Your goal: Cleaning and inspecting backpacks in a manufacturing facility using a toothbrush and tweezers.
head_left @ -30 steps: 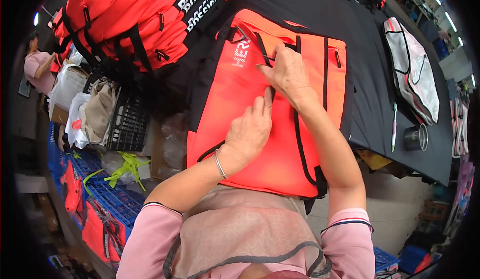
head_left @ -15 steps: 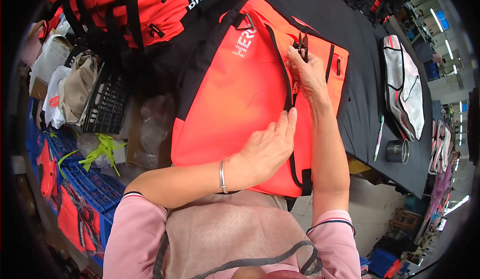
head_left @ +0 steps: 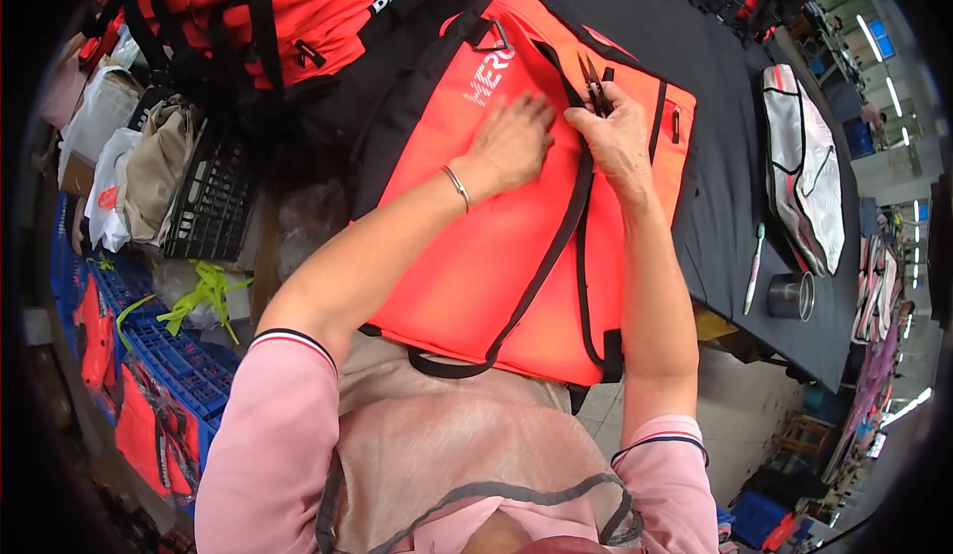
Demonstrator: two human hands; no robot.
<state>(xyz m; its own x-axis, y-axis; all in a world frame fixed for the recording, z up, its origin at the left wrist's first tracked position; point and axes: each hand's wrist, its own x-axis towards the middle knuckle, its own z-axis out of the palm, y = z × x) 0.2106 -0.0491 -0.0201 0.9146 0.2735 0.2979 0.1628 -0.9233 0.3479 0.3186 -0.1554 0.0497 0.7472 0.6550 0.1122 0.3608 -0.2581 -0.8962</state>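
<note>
I see bright, even daylight, with ceiling lights (head_left: 880, 40) glaring at upper right. Shadows stay soft. The centre is sharp; fisheye bending curves the bench (head_left: 715, 187) edge, and a black vignette swallows every corner.

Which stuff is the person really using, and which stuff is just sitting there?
Being used:
- orange bag, left hand pressing flat on it
- black strap
- small snips in the right hand

Just lying about:
- metal cup
- toothbrush
- white and grey bag
- black crate
- blue crates
</note>
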